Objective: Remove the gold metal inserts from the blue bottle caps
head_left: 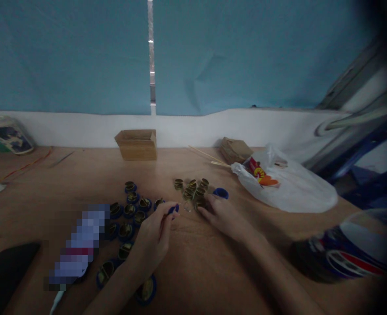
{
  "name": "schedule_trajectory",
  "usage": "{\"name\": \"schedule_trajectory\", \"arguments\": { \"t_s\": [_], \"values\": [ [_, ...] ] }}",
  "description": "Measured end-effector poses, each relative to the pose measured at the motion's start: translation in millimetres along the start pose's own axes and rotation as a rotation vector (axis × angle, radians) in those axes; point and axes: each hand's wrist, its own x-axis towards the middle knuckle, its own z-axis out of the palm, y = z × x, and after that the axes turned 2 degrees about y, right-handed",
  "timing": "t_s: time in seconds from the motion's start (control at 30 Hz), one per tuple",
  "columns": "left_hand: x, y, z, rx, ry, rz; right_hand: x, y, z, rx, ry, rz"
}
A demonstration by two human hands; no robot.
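My left hand [156, 232] is closed in a pinch on a small blue ring [173, 210], held just above the wooden table. Fingers of my right hand [224, 216] close around a round brass-coloured piece [199, 204] at the near edge of a small cluster of such brass pieces [189, 192]. A separate blue ring [220, 193] lies just beyond my right hand. Under and left of my left hand spread several blue rings with brass pieces set inside [126, 231]; my forearm hides part of that group. Small clear bits [187, 206] lie between my hands.
A phone-like object, pixelated [82, 245], with a white cable lies at left, by a black item [9, 271]. An open cardboard box [137, 146] stands at the back. Right are a brown packet [235, 150], a white plastic bag [288, 188] and a Pepsi bottle [344, 251].
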Motion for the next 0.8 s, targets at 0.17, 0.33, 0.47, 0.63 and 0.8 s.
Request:
{"name": "schedule_trajectory", "arguments": {
  "t_s": [0.17, 0.33, 0.47, 0.63, 0.8],
  "values": [
    [-2, -9, 6, -0.160, 0.038, -0.163, 1, -5, 3, -0.058, 0.021, 0.084],
    [-2, -15, 6, -0.385, 0.022, -0.309, -7, -23, -2, -0.030, 0.199, 0.091],
    [1, -10, 3, -0.531, -0.016, -0.358, -17, -44, -3, 0.252, 0.209, -0.243],
    [3, -5, 2, -0.539, -0.086, -0.351, -22, -55, 8, 0.365, 0.100, -0.365],
    [0, -3, 4, -0.550, -0.111, -0.349, -19, -50, 6, 0.351, 0.160, -0.329]
  ]
}}
